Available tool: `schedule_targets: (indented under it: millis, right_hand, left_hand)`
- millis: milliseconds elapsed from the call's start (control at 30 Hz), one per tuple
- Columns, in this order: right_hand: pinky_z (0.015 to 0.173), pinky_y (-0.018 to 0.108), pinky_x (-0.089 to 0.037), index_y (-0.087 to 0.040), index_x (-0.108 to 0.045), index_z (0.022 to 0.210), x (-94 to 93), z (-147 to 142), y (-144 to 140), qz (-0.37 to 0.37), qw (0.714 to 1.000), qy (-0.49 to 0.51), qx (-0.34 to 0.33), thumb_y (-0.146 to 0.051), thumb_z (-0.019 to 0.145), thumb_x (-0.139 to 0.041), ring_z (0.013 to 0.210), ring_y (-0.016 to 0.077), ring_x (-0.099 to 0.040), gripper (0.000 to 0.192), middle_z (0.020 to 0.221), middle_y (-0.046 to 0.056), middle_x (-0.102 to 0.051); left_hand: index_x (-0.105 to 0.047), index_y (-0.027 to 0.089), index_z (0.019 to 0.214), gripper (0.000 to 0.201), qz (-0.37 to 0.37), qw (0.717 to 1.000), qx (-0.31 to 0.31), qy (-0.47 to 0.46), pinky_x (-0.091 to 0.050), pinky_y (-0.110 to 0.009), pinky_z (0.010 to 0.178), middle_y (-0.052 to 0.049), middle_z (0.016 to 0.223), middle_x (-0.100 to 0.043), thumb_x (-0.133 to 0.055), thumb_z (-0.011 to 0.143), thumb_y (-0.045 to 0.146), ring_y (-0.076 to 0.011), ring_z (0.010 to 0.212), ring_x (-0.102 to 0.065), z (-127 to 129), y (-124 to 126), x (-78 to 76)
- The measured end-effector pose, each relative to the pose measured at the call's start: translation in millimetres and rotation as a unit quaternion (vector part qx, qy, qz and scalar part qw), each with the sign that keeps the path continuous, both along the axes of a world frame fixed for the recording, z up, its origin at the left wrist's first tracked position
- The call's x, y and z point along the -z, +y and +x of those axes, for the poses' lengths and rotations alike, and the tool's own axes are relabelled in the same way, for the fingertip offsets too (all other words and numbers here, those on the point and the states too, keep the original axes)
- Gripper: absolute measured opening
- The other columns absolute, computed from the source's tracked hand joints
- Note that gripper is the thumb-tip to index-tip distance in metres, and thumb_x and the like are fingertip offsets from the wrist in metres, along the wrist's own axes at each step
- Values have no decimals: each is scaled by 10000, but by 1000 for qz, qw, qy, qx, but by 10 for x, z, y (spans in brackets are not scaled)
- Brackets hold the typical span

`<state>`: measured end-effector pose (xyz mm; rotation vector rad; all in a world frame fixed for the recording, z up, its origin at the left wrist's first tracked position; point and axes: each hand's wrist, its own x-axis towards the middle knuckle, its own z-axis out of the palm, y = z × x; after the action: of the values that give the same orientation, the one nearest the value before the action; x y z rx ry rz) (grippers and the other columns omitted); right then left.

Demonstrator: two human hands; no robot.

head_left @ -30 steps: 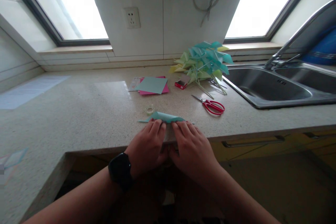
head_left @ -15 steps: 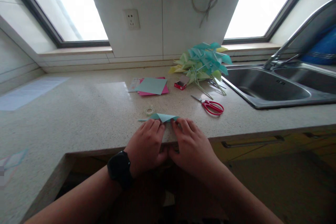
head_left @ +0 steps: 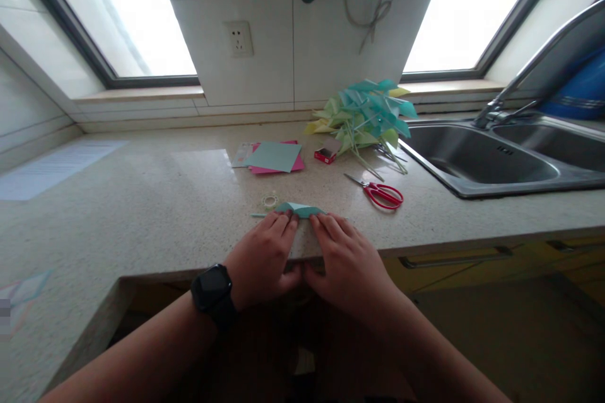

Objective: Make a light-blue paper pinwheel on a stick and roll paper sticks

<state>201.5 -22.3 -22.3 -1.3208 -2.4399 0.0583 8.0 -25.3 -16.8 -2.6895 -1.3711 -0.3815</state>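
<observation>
A light blue sheet of paper (head_left: 302, 208), folded or curled over, lies near the front edge of the counter. The fingertips of my left hand (head_left: 262, 255) press its left part, fingers together and bent. On its right part my right hand (head_left: 352, 258) holds down the near edge in the same way. Sticking out past my left fingers is a thin pale blue stick (head_left: 258, 215); whether it belongs to the paper is hidden. Just behind sits a small clear ring, like a roll of tape (head_left: 270, 201). Red-handled scissors (head_left: 382, 195) rest to the right.
Further back are a stack of green and pink paper squares (head_left: 274, 156), a small red box (head_left: 326, 154) and a pile of blue and yellow-green paper pinwheels (head_left: 373, 104). A steel sink (head_left: 472, 186) is at right. Printed sheets (head_left: 57, 167) lie at left.
The paper's raised flap has turned over and lies flatter. Both hands have stayed near the same spot, with the fingers shifted slightly on the paper.
</observation>
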Motion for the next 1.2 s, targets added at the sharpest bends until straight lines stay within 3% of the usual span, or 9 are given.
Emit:
schedule_targets:
  millis: [267,533,700,1033,1200]
  right_hand:
    - [1131,510,-393,-67,-513,1440,-92,22,17,-20,1000,0,7,-448,849,-565,1305,356,-472,705,1402,178,-552]
    - [1137,454,-393,-69,-527,1429,-106,1,84,-27,999,-10,14,-333,907,-461,1265,323,-508,589,1369,174,-544]
    - [1147,466,-377,-62,-520,1437,-116,-23,112,-27,999,-15,21,-345,918,-450,1329,337,-484,595,1467,183,-500]
    - [1233,436,-243,-41,-403,1522,-84,-7,218,-46,998,-36,4,-380,926,-453,1507,284,-282,688,1598,187,-346]
    - [1241,444,-229,-19,-355,1537,-69,-8,292,-55,998,-40,-2,-391,923,-457,1516,285,-246,725,1614,190,-282]
  left_hand:
    - [-507,-2,1415,693,-13,1000,-25,-9,-433,-524,1119,-246,1406,-588,-594,821,344,-375,1300,-524,-7,-13,-60]
    - [-519,-11,1397,621,-21,999,-24,-8,-419,-479,1150,-248,1433,-576,-564,844,269,-339,1354,-517,-3,42,-49]
    - [-523,-13,1396,603,-16,1000,-22,-6,-414,-469,1157,-244,1436,-575,-554,866,274,-334,1356,-522,-8,89,-23]
    - [-494,-30,1409,614,-8,1000,-22,6,-402,-466,1162,-269,1464,-535,-531,887,292,-326,1399,-484,13,203,13]
    - [-475,-78,1407,654,-14,999,-43,24,-404,-492,1153,-320,1472,-493,-498,905,341,-367,1412,-454,74,251,-8]
